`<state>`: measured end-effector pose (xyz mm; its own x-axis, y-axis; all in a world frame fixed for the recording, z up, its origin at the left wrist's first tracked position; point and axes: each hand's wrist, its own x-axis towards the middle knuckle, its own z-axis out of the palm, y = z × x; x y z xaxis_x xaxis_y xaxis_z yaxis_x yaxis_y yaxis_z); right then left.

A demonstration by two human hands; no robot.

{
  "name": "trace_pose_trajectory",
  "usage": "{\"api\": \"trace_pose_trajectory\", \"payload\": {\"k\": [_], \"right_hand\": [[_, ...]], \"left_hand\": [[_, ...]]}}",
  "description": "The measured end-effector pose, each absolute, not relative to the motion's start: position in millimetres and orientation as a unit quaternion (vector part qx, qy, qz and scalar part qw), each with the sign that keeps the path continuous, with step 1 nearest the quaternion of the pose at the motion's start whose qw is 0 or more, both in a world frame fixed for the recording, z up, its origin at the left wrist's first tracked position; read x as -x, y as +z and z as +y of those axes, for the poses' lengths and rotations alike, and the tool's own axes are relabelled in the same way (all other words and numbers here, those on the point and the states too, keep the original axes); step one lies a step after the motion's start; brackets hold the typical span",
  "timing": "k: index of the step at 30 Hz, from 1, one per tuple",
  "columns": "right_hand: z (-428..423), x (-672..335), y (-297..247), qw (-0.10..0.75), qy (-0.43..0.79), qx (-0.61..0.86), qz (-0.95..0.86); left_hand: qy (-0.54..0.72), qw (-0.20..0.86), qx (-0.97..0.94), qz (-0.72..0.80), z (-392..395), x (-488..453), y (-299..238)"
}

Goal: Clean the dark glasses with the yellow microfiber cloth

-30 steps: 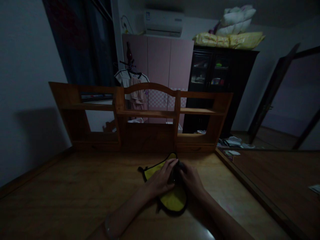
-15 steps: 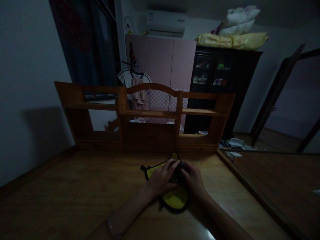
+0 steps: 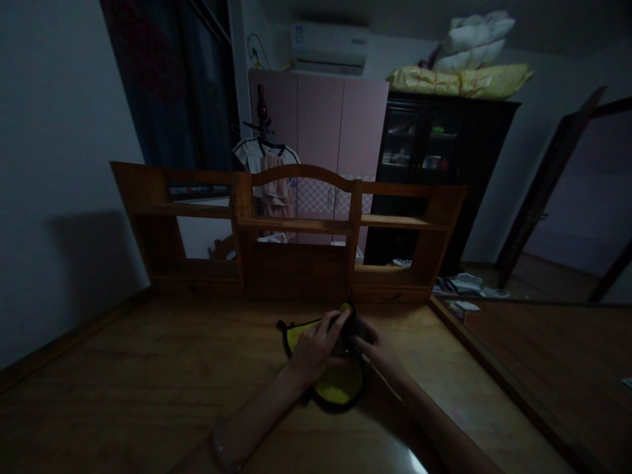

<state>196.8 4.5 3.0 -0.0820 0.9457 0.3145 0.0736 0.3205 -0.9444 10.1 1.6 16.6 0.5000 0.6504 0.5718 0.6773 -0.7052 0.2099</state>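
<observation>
A yellow, soft-looking case with black edging [image 3: 340,387] lies spread on the wooden table, with a short black tab at its left corner. My left hand [image 3: 312,349] is curled over its middle, fingers bent around a dark part there and thumb tucked low. From the other side, my right hand [image 3: 378,349] grips the case's dark right edge, which is lifted and bent toward the left hand. Poor light and my fingers hide what lies between the hands, so I cannot tell whether the dark part is separate.
A wooden shelf unit [image 3: 296,226] stands along the far edge of the table [image 3: 148,382]. To the right runs a raised wooden edge [image 3: 494,368]. Beyond are a pink wardrobe [image 3: 318,125], a dark cabinet [image 3: 444,171] and hanging clothes [image 3: 274,178].
The case's right side has been raised and folded inward by my right hand. Its lower yellow part has shifted slightly left. My left hand has moved a little left.
</observation>
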Motion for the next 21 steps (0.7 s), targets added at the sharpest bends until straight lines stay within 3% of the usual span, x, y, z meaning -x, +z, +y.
{"api": "trace_pose_trajectory", "payload": {"k": [7,21], "right_hand": [[-3,-189,-1,0.491,0.567,0.350,-0.562],[4,-196,-22,0.514,0.457,0.368,-0.625]], "left_hand": [[-0.330,0.013,0.873,-0.358,2,-10,15],[-0.285,0.078,0.907,-0.299,3,-9,14]]}}
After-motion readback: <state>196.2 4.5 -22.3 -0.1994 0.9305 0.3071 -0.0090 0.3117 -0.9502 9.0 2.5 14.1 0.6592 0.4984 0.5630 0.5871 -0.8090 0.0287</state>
